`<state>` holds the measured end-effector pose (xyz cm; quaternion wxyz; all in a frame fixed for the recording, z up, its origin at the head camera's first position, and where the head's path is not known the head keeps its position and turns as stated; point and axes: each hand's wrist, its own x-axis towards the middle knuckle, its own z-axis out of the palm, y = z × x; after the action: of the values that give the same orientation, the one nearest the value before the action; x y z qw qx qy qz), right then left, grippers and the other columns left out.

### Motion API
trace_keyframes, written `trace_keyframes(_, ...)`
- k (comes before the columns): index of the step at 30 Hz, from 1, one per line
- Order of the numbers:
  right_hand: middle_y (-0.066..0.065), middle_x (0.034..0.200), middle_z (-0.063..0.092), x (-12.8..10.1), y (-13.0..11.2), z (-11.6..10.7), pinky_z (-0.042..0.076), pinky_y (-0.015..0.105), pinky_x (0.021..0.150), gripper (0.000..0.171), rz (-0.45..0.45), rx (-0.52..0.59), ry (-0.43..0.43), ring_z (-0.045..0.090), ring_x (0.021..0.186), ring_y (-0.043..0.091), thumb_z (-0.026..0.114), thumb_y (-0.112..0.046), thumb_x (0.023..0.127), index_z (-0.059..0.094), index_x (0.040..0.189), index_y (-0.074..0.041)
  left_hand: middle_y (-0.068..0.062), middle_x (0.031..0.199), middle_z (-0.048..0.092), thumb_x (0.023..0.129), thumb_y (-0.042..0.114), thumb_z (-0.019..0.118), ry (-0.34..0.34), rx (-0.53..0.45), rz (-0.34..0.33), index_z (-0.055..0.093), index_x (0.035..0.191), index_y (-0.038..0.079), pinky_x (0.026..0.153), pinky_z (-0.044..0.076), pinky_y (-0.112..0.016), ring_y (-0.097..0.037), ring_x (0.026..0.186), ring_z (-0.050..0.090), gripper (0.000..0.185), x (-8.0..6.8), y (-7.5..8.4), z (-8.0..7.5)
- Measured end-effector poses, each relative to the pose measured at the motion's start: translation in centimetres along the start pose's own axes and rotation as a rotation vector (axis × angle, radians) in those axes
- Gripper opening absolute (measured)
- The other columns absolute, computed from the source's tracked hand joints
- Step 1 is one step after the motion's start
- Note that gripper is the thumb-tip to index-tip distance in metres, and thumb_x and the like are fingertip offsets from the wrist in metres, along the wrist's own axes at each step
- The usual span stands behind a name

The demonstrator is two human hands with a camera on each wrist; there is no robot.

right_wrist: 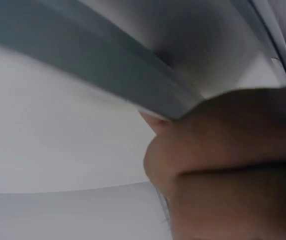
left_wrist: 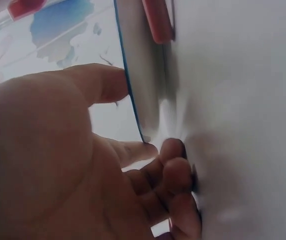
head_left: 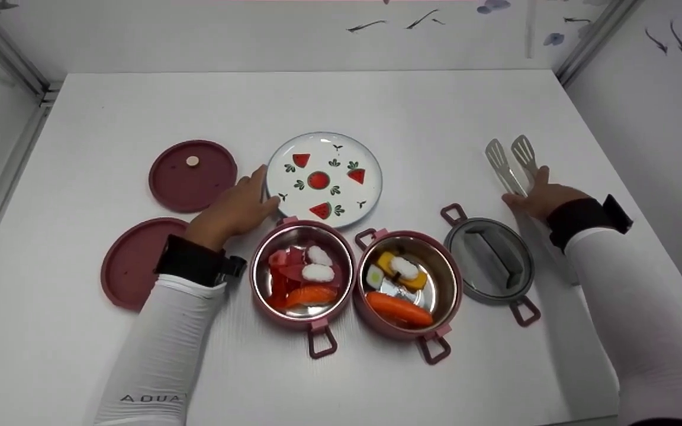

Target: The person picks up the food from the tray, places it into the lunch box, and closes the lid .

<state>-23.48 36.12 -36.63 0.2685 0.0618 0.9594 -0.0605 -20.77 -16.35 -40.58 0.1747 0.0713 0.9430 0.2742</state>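
My left hand (head_left: 233, 210) touches the left rim of a round white plate (head_left: 341, 148) painted with watermelons. In the left wrist view the thumb and index finger are spread along the plate's blue edge (left_wrist: 133, 107), while the other fingers bend near the tabletop. On the right, my right hand (head_left: 551, 200) grips a pair of metal tongs (head_left: 498, 158) with slotted heads pointing away from me and spread apart. The right wrist view shows the tongs' flat arms (right_wrist: 103, 62) running into the curled fingers. Their rear end is partly hidden by the forearm in the head view.
Two pink pots stand before the plate: the left pot (head_left: 263, 312) and right pot (head_left: 454, 266) hold toy food. A grey-topped lid or pan (head_left: 477, 278) with two handles lies right of them. Two maroon lids (head_left: 169, 183) (head_left: 122, 269) lie left; my left forearm covers part of one.
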Motion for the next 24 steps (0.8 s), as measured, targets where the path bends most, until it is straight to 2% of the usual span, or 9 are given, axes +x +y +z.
trace_keyframes(3,0.055,0.136,0.032,0.3,-0.3,0.4,0.044,0.064,0.096,0.111,0.002,0.018,0.023,0.048,0.117,0.06,0.032,-0.07,0.096,-0.026,0.149,0.009,-0.025,0.161,0.027,0.103,0.041,0.044,-0.023,-0.003,0.012,0.0,0.162,0.008,0.121,0.026,-0.054,-0.038,0.15,0.026,0.08,-0.5,0.1,-0.8)
trace_keyframes(5,0.055,0.134,0.035,0.4,-0.4,0.6,0.045,0.063,0.096,0.111,0.001,0.022,0.033,0.049,0.117,0.06,0.032,-0.07,0.096,-0.026,0.149,0.009,-0.025,0.161,0.028,0.103,0.038,0.045,-0.011,0.036,0.028,0.006,0.161,0.006,0.122,0.024,-0.054,-0.038,0.151,0.026,0.077,-1.0,0.1,-1.5)
trace_keyframes(8,0.055,0.132,0.037,0.4,-0.2,0.9,0.046,0.062,0.095,0.111,0.002,0.025,0.038,0.05,0.116,0.059,0.032,-0.069,0.096,-0.026,0.148,0.01,-0.026,0.155,0.038,0.101,0.03,0.051,0.067,0.165,0.049,0.025,0.158,0.005,0.118,0.031,-0.056,-0.04,0.145,0.036,0.067,-1.9,-0.2,-2.3)
trace_keyframes(12,0.055,0.129,0.04,0.3,0.0,1.2,0.048,0.061,0.092,0.11,0.001,0.024,0.051,0.052,0.113,0.059,0.033,-0.068,0.097,-0.025,0.148,0.011,-0.029,0.137,0.054,0.096,0.018,0.059,0.207,0.369,0.058,0.05,0.143,0.0,0.103,0.042,-0.064,-0.045,0.129,0.051,0.051,-2.6,-1.3,-2.9)
trace_keyframes(14,0.054,0.127,0.042,0.3,0.0,1.4,0.049,0.06,0.091,0.11,-0.005,0.027,0.062,0.054,0.112,0.058,0.034,-0.067,0.097,-0.024,0.149,0.012,-0.03,0.129,0.058,0.094,0.015,0.061,0.226,0.423,0.042,0.057,0.134,-0.002,0.098,0.043,-0.068,-0.048,0.123,0.054,0.044,-2.9,-1.9,-3.1)
trace_keyframes(19,0.052,0.12,0.05,0.2,-0.2,1.5,0.051,0.054,0.082,0.109,-0.006,0.029,0.113,0.059,0.102,0.053,0.036,-0.066,0.097,-0.018,0.151,0.011,-0.026,0.112,0.065,0.093,0.011,0.06,0.174,0.413,0.012,0.064,0.115,-0.002,0.091,0.045,-0.067,-0.043,0.107,0.06,0.026,-3.2,-2.6,-3.6)
trace_keyframes(24,0.051,0.116,0.052,0.2,0.1,1.3,0.051,0.054,0.079,0.108,0.008,0.031,0.156,0.06,0.099,0.052,0.038,-0.065,0.096,-0.015,0.152,0.011,-0.015,0.084,0.063,0.095,0.01,0.059,0.16,0.387,0.02,0.062,0.092,0.004,0.074,0.045,-0.05,-0.03,0.079,0.056,0.008,-2.9,-2.4,-3.4)
